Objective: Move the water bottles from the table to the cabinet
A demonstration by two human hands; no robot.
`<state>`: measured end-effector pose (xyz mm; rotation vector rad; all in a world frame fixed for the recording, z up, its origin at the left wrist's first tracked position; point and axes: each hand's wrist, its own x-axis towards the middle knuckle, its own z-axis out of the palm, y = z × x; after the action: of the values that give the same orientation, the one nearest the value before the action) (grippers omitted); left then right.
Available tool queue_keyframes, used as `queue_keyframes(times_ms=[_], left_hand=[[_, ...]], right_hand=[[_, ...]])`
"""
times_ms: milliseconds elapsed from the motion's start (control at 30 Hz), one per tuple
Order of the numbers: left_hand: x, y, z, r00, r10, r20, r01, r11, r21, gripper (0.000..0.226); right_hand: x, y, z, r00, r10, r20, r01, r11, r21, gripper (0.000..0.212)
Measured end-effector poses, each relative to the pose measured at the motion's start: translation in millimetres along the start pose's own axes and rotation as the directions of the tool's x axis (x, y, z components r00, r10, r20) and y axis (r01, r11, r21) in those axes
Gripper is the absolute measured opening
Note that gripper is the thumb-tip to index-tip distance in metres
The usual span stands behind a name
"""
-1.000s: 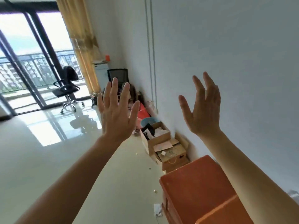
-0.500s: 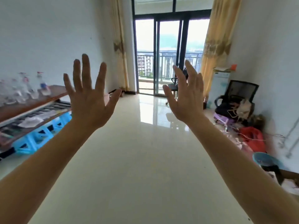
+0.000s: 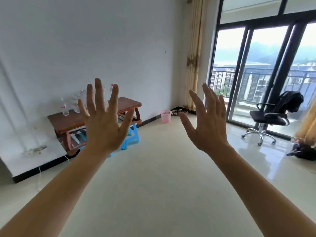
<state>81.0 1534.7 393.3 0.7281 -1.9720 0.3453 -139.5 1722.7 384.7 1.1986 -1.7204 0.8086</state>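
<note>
Water bottles (image 3: 65,109) stand clustered on the low wooden table (image 3: 68,122) by the wall, well apart from the person. The left hand (image 3: 104,127) and right hand (image 3: 209,129) are both raised, fingers spread, holding nothing. Best to walk right up, then grip one bottle per hand low on its body; they look light and tippy. The cabinet isn't in sight.

I am viewing an apartment living room. A glossy tiled floor (image 3: 162,168) is running to a bare white wall (image 3: 102,40). A curtain (image 3: 194,53) is hanging beside sliding glass doors (image 3: 283,69), which are giving onto a railed balcony (image 3: 248,79). A low wooden table (image 3: 68,122), a swivel chair (image 3: 270,117) and a pink bin (image 3: 166,116) are standing about.
</note>
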Motion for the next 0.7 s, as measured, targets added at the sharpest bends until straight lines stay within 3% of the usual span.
queue_keyframes(times_ms=[267,500,700], left_hand=[[84.1,-96.3,107.3,0.996,-0.083,0.010,0.080,0.978,0.191,0.075],[109.2,-253.0,203.4,0.974,-0.198,0.108,0.145,0.915,0.377,0.076],[158.2,-395.5,295.0,0.948,-0.264,0.179,0.170,0.894,0.414,0.079]], right_hand=[[129.3,-3.0,213.9,0.997,-0.066,0.049,0.055,0.980,0.193,0.064],[187.7,-74.0,407.7,0.977,-0.193,0.095,0.155,0.938,0.310,0.067],[240.2,-134.9,571.1,0.956,-0.225,0.190,0.159,0.937,0.312,0.071]])
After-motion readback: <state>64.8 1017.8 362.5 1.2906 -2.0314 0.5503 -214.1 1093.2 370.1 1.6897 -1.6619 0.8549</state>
